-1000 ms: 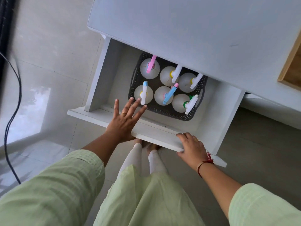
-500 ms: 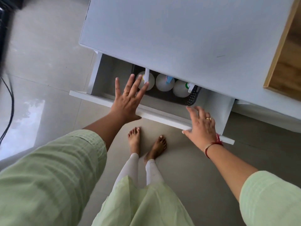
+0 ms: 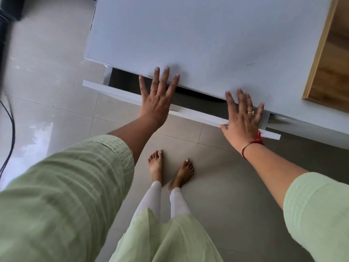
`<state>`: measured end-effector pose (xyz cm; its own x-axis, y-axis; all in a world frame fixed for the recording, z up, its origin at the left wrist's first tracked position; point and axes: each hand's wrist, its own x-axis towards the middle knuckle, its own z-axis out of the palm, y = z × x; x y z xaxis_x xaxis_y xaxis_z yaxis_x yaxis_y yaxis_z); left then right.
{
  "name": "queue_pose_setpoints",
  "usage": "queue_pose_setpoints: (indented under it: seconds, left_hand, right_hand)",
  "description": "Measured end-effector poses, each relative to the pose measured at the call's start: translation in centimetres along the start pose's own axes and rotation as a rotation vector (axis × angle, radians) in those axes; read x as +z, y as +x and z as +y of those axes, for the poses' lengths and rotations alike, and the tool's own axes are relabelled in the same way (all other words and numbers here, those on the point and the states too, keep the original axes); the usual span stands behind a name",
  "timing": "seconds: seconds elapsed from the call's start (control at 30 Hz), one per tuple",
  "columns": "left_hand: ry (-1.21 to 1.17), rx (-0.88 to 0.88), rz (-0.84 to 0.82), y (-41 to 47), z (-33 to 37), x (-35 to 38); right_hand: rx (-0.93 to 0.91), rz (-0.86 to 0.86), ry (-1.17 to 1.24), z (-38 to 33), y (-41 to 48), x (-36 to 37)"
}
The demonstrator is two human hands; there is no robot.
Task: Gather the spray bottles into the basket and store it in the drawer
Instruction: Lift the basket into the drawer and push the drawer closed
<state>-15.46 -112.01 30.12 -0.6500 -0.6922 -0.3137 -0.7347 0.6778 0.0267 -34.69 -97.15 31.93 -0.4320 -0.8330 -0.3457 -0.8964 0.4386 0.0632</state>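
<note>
Tiled floor (image 3: 56,76), white surface (image 3: 198,38): drawer (image 3: 120,92) nearly shut.
We press left hand (image 3: 156,99) and right hand (image 3: 243,116), fingers splayed and gripping nothing, against its front; closing runs straight ahead.

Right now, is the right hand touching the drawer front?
Touching. The head view shows the right hand laid flat, fingers spread, its palm and thumb pressed over the drawer front edge with no gap between them.

White drawer (image 3: 120,91) — pale-green sleeves (image 3: 66,186)
</note>
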Motion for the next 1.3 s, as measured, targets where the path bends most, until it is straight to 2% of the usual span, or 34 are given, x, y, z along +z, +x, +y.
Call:
queue_pose_setpoints:
  seconds: [0.6,0.77,1.3]
  left_hand:
    - [-0.108,-0.114,0.104,2.4,1.1,0.3]
    - [-0.156,-0.224,0.107,2.4,1.6,0.2]
    - [-0.152,-0.144,0.054,0.2,1.7,0.1]
  right_hand:
    - [0.117,0.009,0.031,0.8,3.5,-0.4]
    - [0.137,0.034,0.053,0.5,3.5,0.2]
    - [0.148,0.112,0.018,0.7,3.9,0.7]
